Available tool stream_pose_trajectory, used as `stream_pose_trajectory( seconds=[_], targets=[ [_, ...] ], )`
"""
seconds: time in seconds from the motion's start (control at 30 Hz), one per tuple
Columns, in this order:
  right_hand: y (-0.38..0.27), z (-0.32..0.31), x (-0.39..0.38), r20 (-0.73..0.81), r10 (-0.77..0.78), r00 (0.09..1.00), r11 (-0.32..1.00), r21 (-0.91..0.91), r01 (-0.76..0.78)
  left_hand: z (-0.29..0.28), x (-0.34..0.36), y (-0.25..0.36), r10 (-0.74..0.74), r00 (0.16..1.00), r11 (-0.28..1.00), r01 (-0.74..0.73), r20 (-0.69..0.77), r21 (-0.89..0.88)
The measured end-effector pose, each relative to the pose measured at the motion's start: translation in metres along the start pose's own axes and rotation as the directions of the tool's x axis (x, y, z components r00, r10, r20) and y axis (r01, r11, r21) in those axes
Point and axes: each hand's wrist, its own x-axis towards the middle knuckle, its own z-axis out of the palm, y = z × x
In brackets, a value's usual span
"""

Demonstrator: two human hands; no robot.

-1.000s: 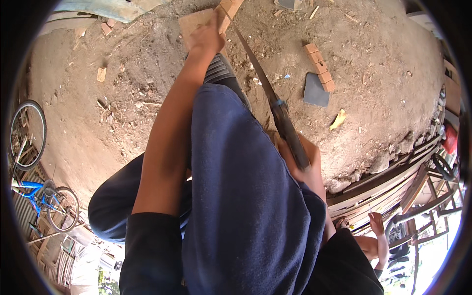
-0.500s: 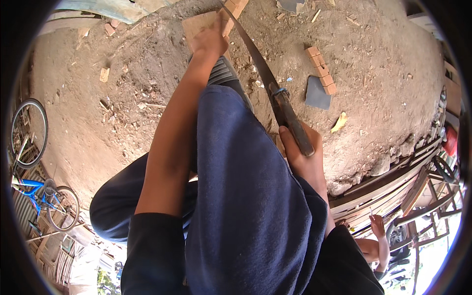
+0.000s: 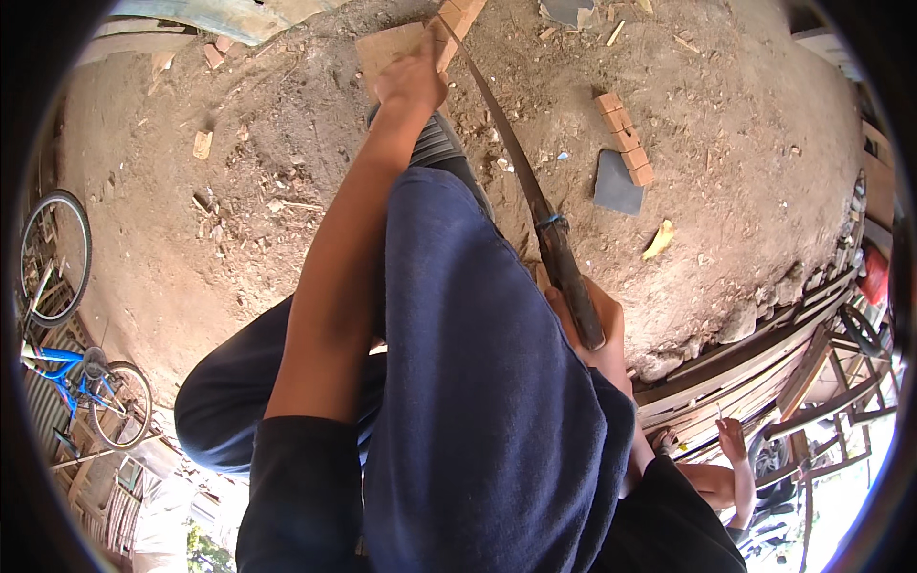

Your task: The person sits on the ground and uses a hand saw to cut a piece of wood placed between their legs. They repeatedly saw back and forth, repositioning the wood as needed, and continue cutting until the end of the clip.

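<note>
My right hand (image 3: 604, 320) is closed round the dark handle of a handsaw (image 3: 509, 138). Its long, narrow blade points away from me, and the tip end meets a brown wooden block (image 3: 462, 17) at the far edge of view. My left hand (image 3: 413, 81) holds that block from its left side, with fingers stretched forward along it; the fingertips are hard to make out. Under this hand lies a flat, pale wooden board (image 3: 382, 48). My knee in dark blue cloth hides part of the ground between my arms.
Right of the saw, a notched wooden strip (image 3: 624, 138) rests partly on a dark grey flat piece (image 3: 616, 186). A yellow scrap (image 3: 659, 239) lies nearer. Blue bicycle (image 3: 72, 372) at left; stacked planks (image 3: 726, 382) at right. Another person's hand (image 3: 733, 441) shows lower right.
My right hand has drawn the saw back toward me and slightly right, so less blade reaches past the block. My left hand stays on the block.
</note>
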Motion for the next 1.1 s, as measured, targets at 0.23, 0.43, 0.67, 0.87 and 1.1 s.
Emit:
stream_pose_trajectory(
  seconds=[0.23, 0.43, 0.67, 0.87, 1.1],
  targets=[
    [-0.011, 0.002, 0.022, 0.052, -0.020, 0.998, 0.999, -0.031, 0.022, -0.001, 0.003, -0.001, -0.016, 1.000, 1.000, 0.016, -0.009, 0.000],
    [-0.015, -0.006, 0.010, 0.089, 0.058, 0.994, 0.998, -0.024, -0.056, -0.002, 0.001, -0.005, -0.023, 1.000, 1.000, 0.023, -0.020, -0.009],
    [0.002, -0.009, 0.000, 0.050, -0.046, 0.998, 0.998, -0.037, 0.048, -0.003, -0.001, 0.005, -0.037, 0.999, 0.998, 0.036, 0.021, 0.056],
    [0.003, 0.001, 0.029, 0.081, -0.019, 0.997, 1.000, 0.016, 0.018, -0.004, 0.000, -0.004, 0.007, 1.000, 1.000, -0.007, -0.003, -0.023],
    [0.001, -0.018, -0.002, 0.065, -0.008, 0.998, 0.997, -0.074, 0.013, -0.009, 0.008, 0.001, 0.019, 1.000, 0.999, -0.018, 0.006, -0.042]
  ],
)
